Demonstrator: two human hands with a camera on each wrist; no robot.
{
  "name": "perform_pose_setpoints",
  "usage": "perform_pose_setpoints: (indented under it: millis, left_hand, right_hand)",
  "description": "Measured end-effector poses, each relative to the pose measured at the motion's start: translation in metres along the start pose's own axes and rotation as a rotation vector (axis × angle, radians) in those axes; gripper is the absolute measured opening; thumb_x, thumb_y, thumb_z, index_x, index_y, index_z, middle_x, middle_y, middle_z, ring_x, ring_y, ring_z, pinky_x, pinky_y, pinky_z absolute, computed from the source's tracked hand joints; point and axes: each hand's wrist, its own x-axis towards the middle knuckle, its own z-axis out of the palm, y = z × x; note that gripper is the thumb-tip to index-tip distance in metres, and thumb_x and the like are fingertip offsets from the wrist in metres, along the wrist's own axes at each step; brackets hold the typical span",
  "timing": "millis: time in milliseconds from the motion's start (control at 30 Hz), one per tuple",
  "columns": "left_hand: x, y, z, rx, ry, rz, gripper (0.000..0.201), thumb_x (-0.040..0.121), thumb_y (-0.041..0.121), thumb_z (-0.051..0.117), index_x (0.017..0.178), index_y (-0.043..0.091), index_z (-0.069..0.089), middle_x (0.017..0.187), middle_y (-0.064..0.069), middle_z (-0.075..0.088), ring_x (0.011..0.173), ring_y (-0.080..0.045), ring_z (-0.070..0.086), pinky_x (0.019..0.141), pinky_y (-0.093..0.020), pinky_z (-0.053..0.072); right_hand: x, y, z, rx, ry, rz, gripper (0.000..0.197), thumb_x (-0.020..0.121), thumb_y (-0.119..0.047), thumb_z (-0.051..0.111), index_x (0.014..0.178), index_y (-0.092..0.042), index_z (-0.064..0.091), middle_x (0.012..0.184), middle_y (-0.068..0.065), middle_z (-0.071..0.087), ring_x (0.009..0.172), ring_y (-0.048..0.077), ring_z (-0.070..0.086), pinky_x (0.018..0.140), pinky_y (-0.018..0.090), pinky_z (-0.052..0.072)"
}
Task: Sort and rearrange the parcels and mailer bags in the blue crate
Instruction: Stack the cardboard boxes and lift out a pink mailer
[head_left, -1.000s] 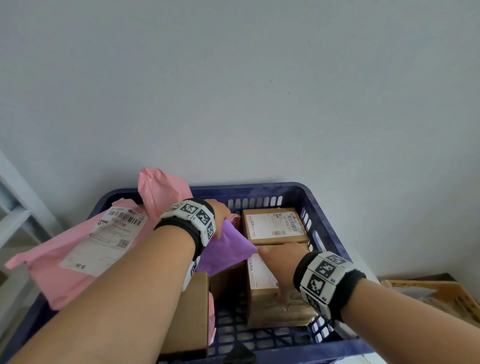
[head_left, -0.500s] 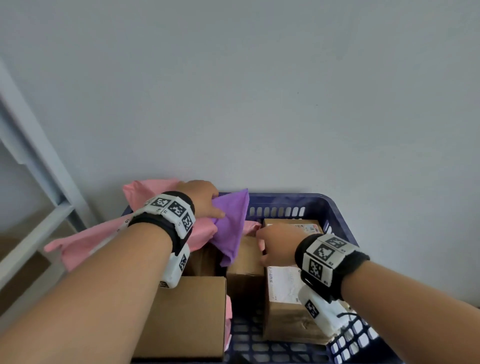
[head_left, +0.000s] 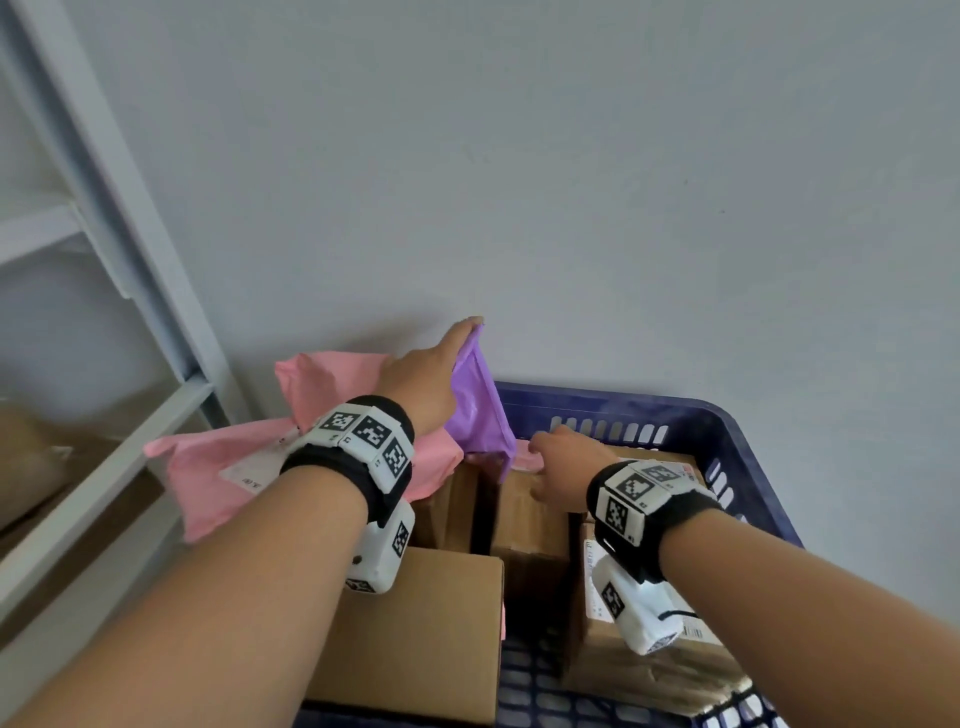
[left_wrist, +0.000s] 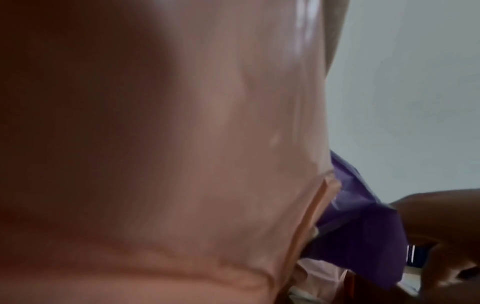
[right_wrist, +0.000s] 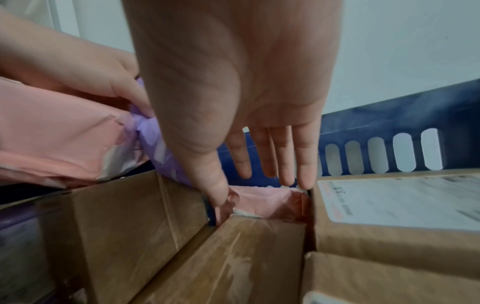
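Purple mailer bag (head_left: 480, 410) held up at blue crate's (head_left: 748, 441) back-left corner, pinched in your left hand (head_left: 426, 384). Your right hand (right_wrist: 259, 102), fingers straight, presses a pink bag (right_wrist: 265, 198) between boxes. Risk: purple bag may slip free.

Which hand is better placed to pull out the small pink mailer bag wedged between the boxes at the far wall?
Probably the right hand: its fingertips already touch the small pink mailer bag. The left hand is busy holding up the purple mailer bag.
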Motion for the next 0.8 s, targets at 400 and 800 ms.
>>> perform_pose_setpoints:
  millis: [400, 800]
  left_hand:
    - [0.002, -0.023, -0.023, -0.05, 0.218, -0.256, 0.019, 0.086, 0.016, 0.05, 0.102, 0.022, 0.041, 0.086, -0.002, 0.058, 0.093, -0.03, 0.054, 0.109, -0.054, 0.025]
    - [0.001, -0.029, -0.019, -0.075, 0.24, -0.257, 0.014, 0.088, 0.019, 0.051, 0.093, 0.018, 0.038, 0.082, 0.0, 0.054, 0.091, -0.031, 0.057, 0.104, -0.049, 0.035]
  right_hand:
    - [0.038, -0.007, 0.014, 0.019, -0.025, 0.175, 0.045, 0.088, -0.018, 0.054, 0.132, -0.011, 0.044, 0.132, 0.014, 0.048, 0.117, 0.03, 0.054, 0.092, 0.036, 0.046]
    - [0.044, -0.008, 0.012, -0.203, 0.032, 0.111, 0.033, 0.091, -0.01, 0.049, 0.122, -0.017, 0.059, 0.127, 0.008, 0.056, 0.115, 0.029, 0.057, 0.088, 0.037, 0.048]
